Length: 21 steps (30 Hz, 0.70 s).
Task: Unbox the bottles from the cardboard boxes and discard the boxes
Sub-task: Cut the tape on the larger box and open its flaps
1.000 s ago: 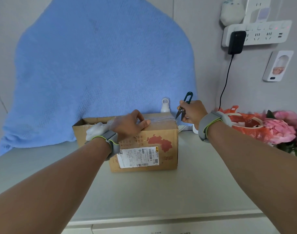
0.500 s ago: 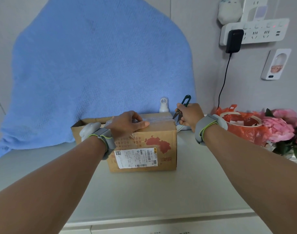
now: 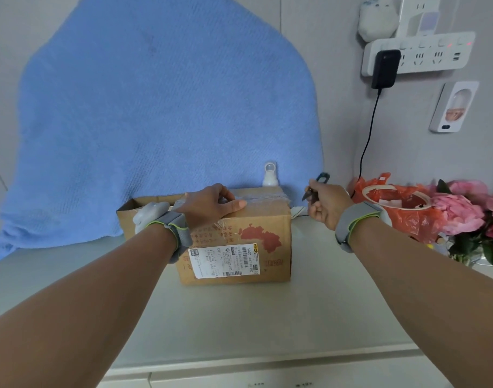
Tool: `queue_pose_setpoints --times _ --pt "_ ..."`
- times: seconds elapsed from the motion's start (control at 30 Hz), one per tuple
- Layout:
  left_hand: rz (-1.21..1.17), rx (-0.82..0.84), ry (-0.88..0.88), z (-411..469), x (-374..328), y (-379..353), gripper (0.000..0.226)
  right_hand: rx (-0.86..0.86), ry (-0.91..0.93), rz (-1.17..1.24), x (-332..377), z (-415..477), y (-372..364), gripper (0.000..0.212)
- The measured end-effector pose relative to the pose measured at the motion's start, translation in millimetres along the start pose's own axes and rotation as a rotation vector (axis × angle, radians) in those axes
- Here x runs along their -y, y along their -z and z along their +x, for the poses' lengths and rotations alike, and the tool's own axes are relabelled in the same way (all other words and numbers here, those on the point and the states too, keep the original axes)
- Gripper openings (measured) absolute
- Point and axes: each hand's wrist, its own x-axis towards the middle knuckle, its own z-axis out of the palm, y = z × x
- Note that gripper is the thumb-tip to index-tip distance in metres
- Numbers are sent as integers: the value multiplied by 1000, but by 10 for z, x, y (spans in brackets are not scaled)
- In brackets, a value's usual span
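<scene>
A brown cardboard box (image 3: 256,236) with a white shipping label and red print stands on the pale counter (image 3: 239,317). Clear tape runs across its top. My left hand (image 3: 211,204) lies flat on the box top and presses it down. My right hand (image 3: 328,203) hovers just right of the box's top right corner, closed around small dark thread snips (image 3: 314,189) whose blades point toward the box. A white bottle top (image 3: 269,175) shows behind the box. What is inside the box is hidden.
A blue towel (image 3: 161,113) hangs over the wall behind. An orange plastic bag (image 3: 402,208) and pink flowers (image 3: 469,208) sit at the right. A power strip (image 3: 419,53) with a black charger (image 3: 384,68) and its cable is on the wall.
My right hand with the snips has drifted a little right and down, away from the box corner. The left hand stays pressed on the box top.
</scene>
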Motion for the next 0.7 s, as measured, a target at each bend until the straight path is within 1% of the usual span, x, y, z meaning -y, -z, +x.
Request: queue_pose_setpoints --times 0.1,0.17,0.27,0.37,0.47,0.57,0.7 --pt "3 -14 -4 -7 0 -8 37 3 154 41 19 -34 1 23" --pt "1 -16 -5 -13 1 -18 37 39 182 136 9 -73 -28 14" --pt "-6 -14 -1 -14 4 -27 39 28 209 233 -53 -127 -66 15" --pt "-10 -12 -3 -13 3 -25 40 -1 252 234 -181 -166 -93 11" --pt "-8 -15 -4 -18 5 -24 39 -84 303 202 -297 -192 -122 7" --pt "-16 -16 -6 -30 1 -29 39 -108 325 190 -347 -207 -171 3" --pt "-30 -18 -11 -47 -5 -22 40 -83 266 260 -405 -228 -280 8"
